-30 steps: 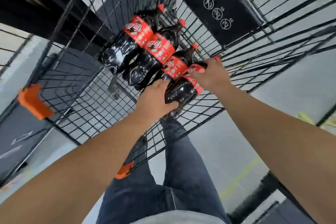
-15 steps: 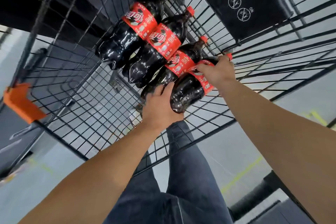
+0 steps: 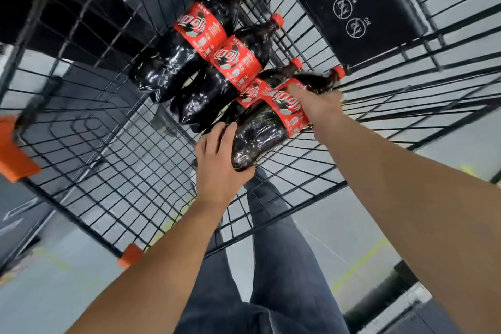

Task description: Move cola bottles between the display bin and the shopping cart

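Nearest cola bottle, in shopping cart beside three others: long axis diagonal, cap upper right. Left hand fingers curled under base; right hand fingers wrapped over label shoulder.

Four cola bottles are counted in one wire shopping cart: a far-left bottle, a second bottle, a third bottle mostly hidden behind the others, and a nearest bottle on the right. Four red caps and four red labels are seen. Two bare hands are counted, the left hand and the right hand. Two orange corner guards are seen on the cart, and four round symbols are printed on one black panel.
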The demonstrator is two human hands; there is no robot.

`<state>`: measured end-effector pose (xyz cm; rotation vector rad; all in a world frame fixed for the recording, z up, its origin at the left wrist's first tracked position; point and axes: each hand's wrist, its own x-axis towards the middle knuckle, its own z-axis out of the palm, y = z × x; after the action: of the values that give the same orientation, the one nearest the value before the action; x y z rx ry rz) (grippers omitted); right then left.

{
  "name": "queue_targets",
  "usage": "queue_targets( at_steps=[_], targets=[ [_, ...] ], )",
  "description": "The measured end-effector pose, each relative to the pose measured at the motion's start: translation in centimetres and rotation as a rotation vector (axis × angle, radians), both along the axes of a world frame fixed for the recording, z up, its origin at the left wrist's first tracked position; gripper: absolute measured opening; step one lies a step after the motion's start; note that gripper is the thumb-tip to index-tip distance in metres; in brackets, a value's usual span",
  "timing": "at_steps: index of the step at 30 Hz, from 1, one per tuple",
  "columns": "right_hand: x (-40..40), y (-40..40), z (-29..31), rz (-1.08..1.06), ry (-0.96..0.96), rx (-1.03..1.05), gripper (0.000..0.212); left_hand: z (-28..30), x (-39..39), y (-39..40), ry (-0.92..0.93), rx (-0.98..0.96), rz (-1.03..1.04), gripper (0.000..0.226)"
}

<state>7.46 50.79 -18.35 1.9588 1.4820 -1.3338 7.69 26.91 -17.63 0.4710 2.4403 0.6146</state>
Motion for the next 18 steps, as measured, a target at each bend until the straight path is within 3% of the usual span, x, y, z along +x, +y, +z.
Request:
queue_targets(
  at_steps=[4, 9, 13, 16, 18],
  targets=[
    [0.8, 1.6, -5.1, -0.153, 0.029, -0.015, 0.167, -0.8, 0.4, -0.3, 0.022, 0.055, -0.019, 0.090],
    [0.9, 2.1, -5.9, -0.088, 0.078, -0.010, 0.136, -0.9, -0.4, -0.8, -0.006, 0.091, 0.007, 0.094],
    [-0.7, 1.1, -4.1, -0.259, 0.146, -0.040, 0.160, -0.4, -1.8, -1.3, 0.022, 0.051, 0.006, 0.091],
    [-2.8, -1.1, 1.0, -0.272, 0.252, -0.118, 0.121, 0.1, -4.2, -1.2, 0.000, 0.047, 0.048, 0.087],
    [-3.6, -1.2, 1.3, -0.241, 0.277, -0.121, 0.115, 0.4, -6.2, -0.7, -0.089, 0.035, 0.083, 0.092]
  ],
)
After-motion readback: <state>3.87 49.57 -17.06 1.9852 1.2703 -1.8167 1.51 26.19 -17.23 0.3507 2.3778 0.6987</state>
